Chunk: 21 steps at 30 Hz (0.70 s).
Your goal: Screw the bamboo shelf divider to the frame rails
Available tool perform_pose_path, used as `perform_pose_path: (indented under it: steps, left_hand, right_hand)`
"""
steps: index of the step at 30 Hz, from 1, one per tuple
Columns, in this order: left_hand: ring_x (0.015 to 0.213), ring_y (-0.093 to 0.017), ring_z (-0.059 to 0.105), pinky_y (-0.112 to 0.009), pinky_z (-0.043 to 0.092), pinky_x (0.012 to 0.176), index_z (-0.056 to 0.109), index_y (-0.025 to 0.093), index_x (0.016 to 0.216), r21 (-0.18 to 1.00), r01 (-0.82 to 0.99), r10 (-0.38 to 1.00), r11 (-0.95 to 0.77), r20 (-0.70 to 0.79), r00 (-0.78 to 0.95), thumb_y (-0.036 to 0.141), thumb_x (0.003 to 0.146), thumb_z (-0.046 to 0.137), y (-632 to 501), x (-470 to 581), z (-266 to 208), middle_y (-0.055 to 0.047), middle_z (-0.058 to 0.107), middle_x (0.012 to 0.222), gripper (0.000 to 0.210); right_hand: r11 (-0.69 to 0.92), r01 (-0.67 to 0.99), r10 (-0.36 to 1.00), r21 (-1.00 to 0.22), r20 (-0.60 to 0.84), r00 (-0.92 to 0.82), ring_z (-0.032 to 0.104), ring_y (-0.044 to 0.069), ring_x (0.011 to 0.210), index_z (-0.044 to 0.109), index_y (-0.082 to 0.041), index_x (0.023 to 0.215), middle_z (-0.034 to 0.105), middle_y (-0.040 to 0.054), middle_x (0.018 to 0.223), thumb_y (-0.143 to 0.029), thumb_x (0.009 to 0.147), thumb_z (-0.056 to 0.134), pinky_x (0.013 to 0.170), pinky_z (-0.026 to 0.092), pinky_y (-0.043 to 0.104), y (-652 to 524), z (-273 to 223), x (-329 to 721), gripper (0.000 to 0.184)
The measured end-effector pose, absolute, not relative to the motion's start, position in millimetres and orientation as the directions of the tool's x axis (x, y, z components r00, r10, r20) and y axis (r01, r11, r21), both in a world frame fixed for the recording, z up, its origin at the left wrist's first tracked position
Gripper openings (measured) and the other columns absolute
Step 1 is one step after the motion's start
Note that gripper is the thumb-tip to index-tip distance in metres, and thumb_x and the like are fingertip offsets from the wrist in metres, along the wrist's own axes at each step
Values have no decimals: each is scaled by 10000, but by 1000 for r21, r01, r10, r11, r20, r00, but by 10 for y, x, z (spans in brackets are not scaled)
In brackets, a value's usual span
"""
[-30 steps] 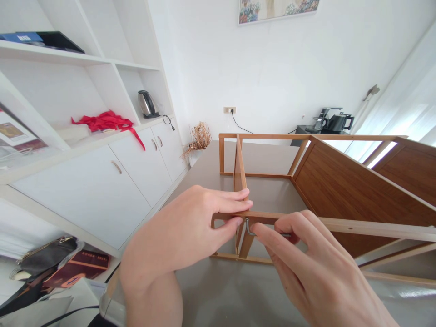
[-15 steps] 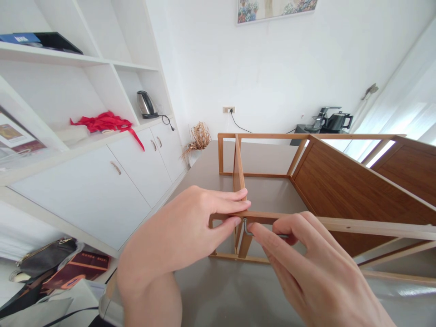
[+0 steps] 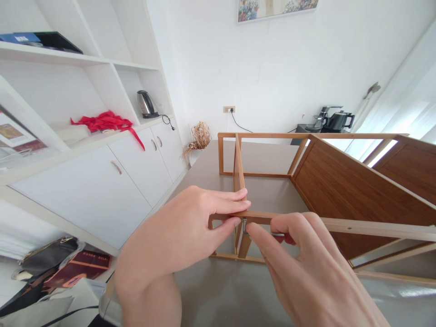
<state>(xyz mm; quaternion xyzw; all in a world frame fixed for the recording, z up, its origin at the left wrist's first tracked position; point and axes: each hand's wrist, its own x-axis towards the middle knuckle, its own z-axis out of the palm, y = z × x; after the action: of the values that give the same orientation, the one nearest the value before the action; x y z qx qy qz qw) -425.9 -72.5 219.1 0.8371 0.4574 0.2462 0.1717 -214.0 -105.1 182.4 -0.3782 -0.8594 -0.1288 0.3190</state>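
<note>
A brown wooden shelf frame (image 3: 340, 222) lies on its side on the grey table. My left hand (image 3: 200, 222) grips the frame's near corner, its fingers over the edge of an upright wooden panel (image 3: 238, 165) and its thumb against the near rail. Just right of that thumb, an L-shaped metal hex key (image 3: 244, 225) has its short end at the near rail. My right hand (image 3: 306, 259) pinches the key's long arm between thumb and fingers. The fastener under the key's tip is hidden.
The grey table (image 3: 218, 290) extends under the frame. Left stand white cabinets (image 3: 102, 190) with a kettle (image 3: 146, 104) and red cloth (image 3: 102, 121). Dried plants (image 3: 199, 136) stand past the table's far left corner. A coffee maker (image 3: 322, 119) and black kettle (image 3: 339, 120) sit at the back right.
My right hand has turned the hex key slightly, its long arm now a little higher. My left hand keeps its place on the frame.
</note>
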Motion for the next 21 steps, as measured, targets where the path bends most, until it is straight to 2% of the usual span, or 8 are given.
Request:
perform_pose_path:
  steps: [5, 13, 21]
  left_hand:
    - [1221, -161, 626, -197, 568, 956, 682, 399, 1251, 500, 690, 851, -524, 265, 454, 255, 939, 556, -730, -4264, 2192, 160, 602, 1352, 366]
    - [1231, -167, 618, -206, 570, 955, 698, 397, 1225, 527, 672, 851, -520, 255, 459, 233, 930, 559, -729, -4259, 2200, 159, 596, 1357, 366]
    - [1249, -189, 606, -228, 593, 912, 693, 401, 1230, 527, 673, 851, -519, 241, 467, 235, 917, 568, -733, -4265, 2203, 150, 588, 1368, 375]
  right_hand:
    - [661, 750, 557, 22, 655, -510, 442, 157, 689, 617, -186, 924, 471, 54, 810, -54, 859, 393, 569, 435, 253, -1064, 1814, -2195, 268]
    - [668, 737, 607, -101, 647, -462, 437, 147, 698, 608, -196, 928, 476, 48, 832, -91, 902, 476, 581, 428, 253, -1051, 1728, -2168, 171]
    - [677, 728, 608, -112, 642, -467, 446, 139, 687, 637, -203, 980, 491, 40, 818, -121, 928, 502, 573, 423, 250, -1052, 1723, -2093, 166]
